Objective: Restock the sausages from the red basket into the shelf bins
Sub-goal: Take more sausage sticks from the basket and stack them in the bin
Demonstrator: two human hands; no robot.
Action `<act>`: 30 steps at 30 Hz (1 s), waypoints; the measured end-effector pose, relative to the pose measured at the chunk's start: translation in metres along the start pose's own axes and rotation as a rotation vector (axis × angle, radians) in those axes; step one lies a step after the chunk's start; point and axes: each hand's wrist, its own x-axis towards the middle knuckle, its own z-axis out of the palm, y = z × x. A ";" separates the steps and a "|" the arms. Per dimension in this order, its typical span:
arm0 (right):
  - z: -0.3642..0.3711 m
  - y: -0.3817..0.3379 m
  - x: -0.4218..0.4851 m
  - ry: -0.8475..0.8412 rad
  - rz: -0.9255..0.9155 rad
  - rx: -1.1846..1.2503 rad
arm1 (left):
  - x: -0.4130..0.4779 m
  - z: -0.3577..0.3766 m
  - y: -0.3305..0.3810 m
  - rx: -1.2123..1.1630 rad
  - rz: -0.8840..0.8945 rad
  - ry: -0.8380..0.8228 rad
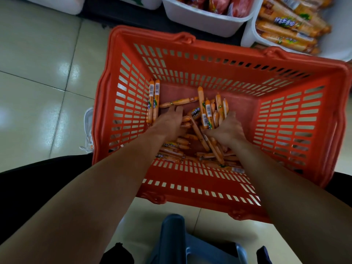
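Note:
The red basket [224, 71] stands on the tiled floor with both my hands down inside it. Several orange sausages [172, 149] lie loose on its bottom, and two more lean upright against its left wall [154, 100]. My right hand [227, 131] is closed around a bunch of sausages [208, 113] that stick up out of the fist. My left hand [170, 123] rests flat on the pile with its fingers spread, touching one lying sausage [178, 102]. A white shelf bin [247, 38] at the top right holds larger orange sausages [285, 25].
Another white bin [200, 21] with red packets sits at the top centre, and more white bins are at the top left. A blue stool [182, 242] is below me between my legs. A white shoe [88, 128] lies left of the basket.

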 end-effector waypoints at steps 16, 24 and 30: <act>-0.011 0.013 0.001 0.079 0.004 0.098 | 0.012 -0.025 0.021 -0.447 -0.197 0.214; -0.009 -0.004 0.016 0.033 0.119 0.141 | 0.008 -0.011 0.034 -0.353 -0.170 0.099; -0.006 -0.018 0.024 0.121 0.116 0.004 | 0.012 -0.006 0.040 -0.331 -0.167 0.062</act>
